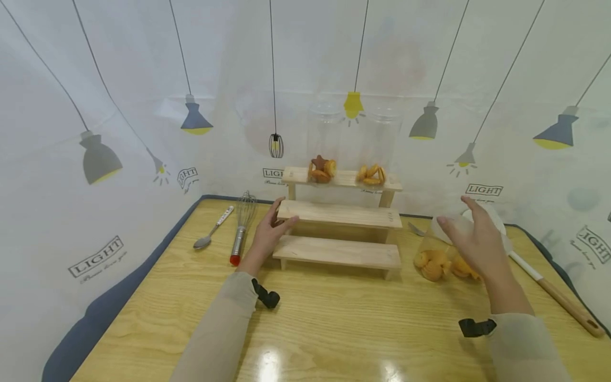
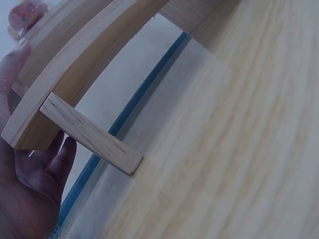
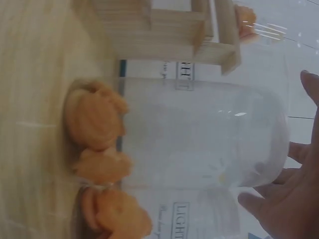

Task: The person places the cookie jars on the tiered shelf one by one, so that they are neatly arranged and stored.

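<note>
A three-step wooden display stand (image 1: 339,214) stands on the table. My left hand (image 1: 267,234) holds the left end of its middle step, thumb above and fingers below the plank (image 2: 94,55) in the left wrist view. Two clear jars with cookies, the left one's cookies (image 1: 322,171) and the right one's cookies (image 1: 371,175), stand on the top step. On the table at the right are two more clear jars with orange-brown cookies (image 1: 433,264). My right hand (image 1: 479,241) is spread beside the rim of the nearer jar (image 3: 199,134), its fingers not wrapped round it.
Left of the stand lie a spoon (image 1: 213,228) and a whisk (image 1: 242,225) with a red end. A fork (image 1: 416,229) is partly hidden behind the right jars. Farther right lies a long-handled white utensil with a wooden grip (image 1: 568,305). A printed cloth (image 1: 229,63) hangs behind.
</note>
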The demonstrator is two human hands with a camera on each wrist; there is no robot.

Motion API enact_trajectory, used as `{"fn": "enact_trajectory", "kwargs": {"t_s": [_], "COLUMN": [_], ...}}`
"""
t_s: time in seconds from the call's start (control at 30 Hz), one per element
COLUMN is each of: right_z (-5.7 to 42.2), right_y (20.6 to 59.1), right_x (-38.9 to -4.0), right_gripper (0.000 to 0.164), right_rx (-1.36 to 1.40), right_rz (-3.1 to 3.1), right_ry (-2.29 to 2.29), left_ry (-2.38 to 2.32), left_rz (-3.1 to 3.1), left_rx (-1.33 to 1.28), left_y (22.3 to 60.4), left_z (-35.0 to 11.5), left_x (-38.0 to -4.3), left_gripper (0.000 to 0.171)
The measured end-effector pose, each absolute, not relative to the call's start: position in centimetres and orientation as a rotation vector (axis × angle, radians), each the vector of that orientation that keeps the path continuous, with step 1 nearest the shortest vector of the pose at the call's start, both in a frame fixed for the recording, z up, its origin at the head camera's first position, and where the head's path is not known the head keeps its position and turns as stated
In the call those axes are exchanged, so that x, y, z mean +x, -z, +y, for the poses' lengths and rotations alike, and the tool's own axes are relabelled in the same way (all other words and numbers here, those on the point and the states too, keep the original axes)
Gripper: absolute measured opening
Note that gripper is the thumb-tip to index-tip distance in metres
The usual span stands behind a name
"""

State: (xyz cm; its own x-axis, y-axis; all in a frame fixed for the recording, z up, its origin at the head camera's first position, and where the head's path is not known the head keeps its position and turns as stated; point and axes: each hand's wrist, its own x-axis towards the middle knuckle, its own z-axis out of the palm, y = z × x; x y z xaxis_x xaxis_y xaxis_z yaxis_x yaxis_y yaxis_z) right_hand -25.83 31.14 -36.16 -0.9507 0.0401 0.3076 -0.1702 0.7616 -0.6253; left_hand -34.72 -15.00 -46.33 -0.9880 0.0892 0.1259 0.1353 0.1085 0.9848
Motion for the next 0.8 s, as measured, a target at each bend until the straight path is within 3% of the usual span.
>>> {"fn": "enact_trajectory", "kwargs": {"t_s": [0.5, 0.8], "right_z": [30.3, 30.6], "right_y": [40.6, 46.2], "right_x": [-23.4, -23.7], "right_gripper": [0.101, 0.083], "right_rx": [0.063, 0.133], "right_rz": [-2.519, -2.442], "right_ry": [-1.125, -1.603], "left_ry": [2.065, 2.029], "left_rz": [-2.31, -2.345], "left_rx": [-0.253, -0.227], "left_y": [46.5, 46.3], "left_z": [-14.5, -14.7], "left_x": [-34.9, -34.7], "left_gripper": [0.078, 0.08]}}
